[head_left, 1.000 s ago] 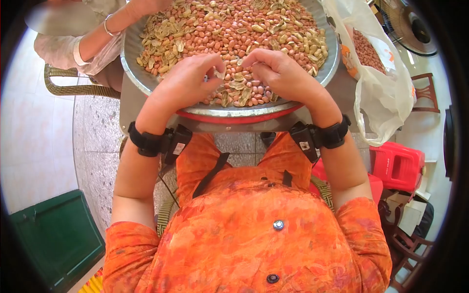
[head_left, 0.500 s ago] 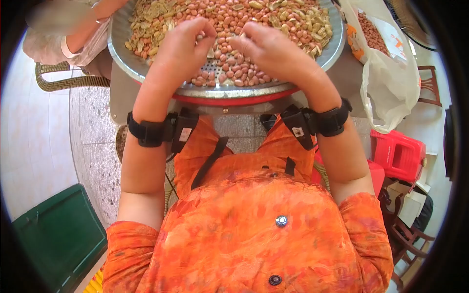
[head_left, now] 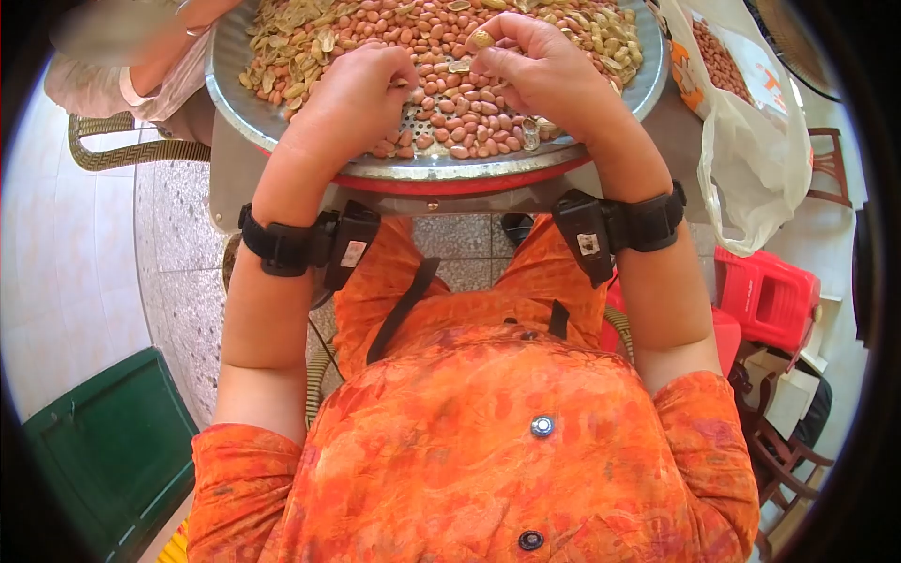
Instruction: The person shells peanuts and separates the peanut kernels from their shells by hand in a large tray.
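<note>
Presently, right hand pinches an unshelled peanut over the round metal tray, left hand curled, its grip hidden; firm, short pressure low above the loose kernels seems best against scatter.

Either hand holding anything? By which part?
Right hand: a peanut shell, pinched by thumb and forefinger; too small to tell which part, or whether it's whole. Left hand: fingers curled, can't tell if they hold anything.
</note>
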Demonstrator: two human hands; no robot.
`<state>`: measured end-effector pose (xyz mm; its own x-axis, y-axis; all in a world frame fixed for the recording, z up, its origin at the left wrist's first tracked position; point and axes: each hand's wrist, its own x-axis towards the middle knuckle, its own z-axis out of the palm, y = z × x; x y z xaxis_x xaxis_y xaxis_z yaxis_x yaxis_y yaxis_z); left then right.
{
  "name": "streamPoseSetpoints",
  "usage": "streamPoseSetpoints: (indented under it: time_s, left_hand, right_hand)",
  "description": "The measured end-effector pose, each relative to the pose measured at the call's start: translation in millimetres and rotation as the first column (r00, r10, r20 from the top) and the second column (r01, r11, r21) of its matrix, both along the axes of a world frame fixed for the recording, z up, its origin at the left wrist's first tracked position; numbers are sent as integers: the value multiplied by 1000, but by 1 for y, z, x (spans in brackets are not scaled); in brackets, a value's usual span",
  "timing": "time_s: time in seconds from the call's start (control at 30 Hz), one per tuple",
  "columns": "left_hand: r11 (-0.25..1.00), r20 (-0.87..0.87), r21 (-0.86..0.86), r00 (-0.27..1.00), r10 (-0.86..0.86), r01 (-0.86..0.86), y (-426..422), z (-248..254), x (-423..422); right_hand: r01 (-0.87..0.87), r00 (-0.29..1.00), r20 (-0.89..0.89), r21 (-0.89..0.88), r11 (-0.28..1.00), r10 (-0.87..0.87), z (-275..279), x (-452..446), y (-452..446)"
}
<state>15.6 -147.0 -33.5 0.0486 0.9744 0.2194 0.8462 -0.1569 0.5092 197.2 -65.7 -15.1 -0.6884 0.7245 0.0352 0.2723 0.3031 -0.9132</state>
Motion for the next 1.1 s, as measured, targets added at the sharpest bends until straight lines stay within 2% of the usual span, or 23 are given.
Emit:
streamPoseSetpoints:
  time_s: [0.03,0.1,0.17,0.2,0.27,0.3,0.33,0.4,0.43,0.5,0.53,0.6,0.67,0.73,0.77,0.8,0.87,1.0,1.07,1.1]
  left_hand:
    - [1000,0,0,1000,2,-2,-1,0,1]
    - [1000,-162,18,987,-12,15,-2,2,4]
    - [1000,-178,11,984,-17,19,-1,0,3]
    - [1000,-195,4,981,-22,23,-1,0,3]
    - [1000,-177,-9,984,-5,4,-1,0,3]
    - [1000,-161,-24,987,6,-10,0,1,3]
    - [1000,-158,-12,987,8,-10,1,1,3]
    - [987,-88,145,993,77,-63,5,0,3]
    - [986,-82,158,994,76,-62,5,1,2]
    - [963,218,115,952,214,-242,3,10,2]
    - [962,220,125,952,212,-244,4,12,0]
    - [970,390,81,903,182,-231,7,12,-7]
    - [976,447,78,882,150,-205,10,16,-10]
    - [979,682,-103,704,199,-176,9,32,-6]
    - [996,718,-54,690,89,-72,12,36,-7]
    - [996,717,-54,692,90,-74,12,45,-2]
    - [998,755,40,652,-68,58,18,64,18]
    - [985,688,42,710,-151,169,28,77,32]
    - [991,322,77,938,-128,108,39,69,4]
    - [993,128,113,991,-32,17,37,70,-8]
  right_hand:
    - [18,999,-38,-7,1000,-18,-3,-1,1]
    - [36,996,-77,-11,999,-36,-5,-2,4]
    - [7,977,-205,-235,972,-56,-5,1,7]
    - [5,978,-203,-233,973,-54,-5,3,8]
    - [-71,954,-295,-395,916,-53,-1,7,12]
    - [-93,961,-275,-451,887,-39,8,11,11]
    - [-92,961,-273,-441,893,-36,11,12,11]
    - [-141,935,-345,-572,808,-81,16,15,13]
    - [-136,937,-341,-562,816,-79,18,17,15]
    - [-213,906,-393,-742,636,-156,17,18,18]
    - [-257,890,-411,-810,527,-198,16,18,20]
    - [-303,884,-441,-794,526,-156,21,17,18]
    - [-103,914,-319,-781,616,-252,26,14,11]
    - [-128,918,-338,-750,649,-209,17,16,17]
    - [-150,924,-336,-757,636,-182,15,17,19]
    - [-172,930,-334,-765,621,-153,15,17,19]
    - [-185,928,-337,-786,589,-158,17,16,18]
    - [-197,913,-345,-839,507,-218,27,12,11]
    - [-225,925,-347,-828,514,-154,22,17,18]
    - [-300,908,-398,-832,467,-127,14,18,24]
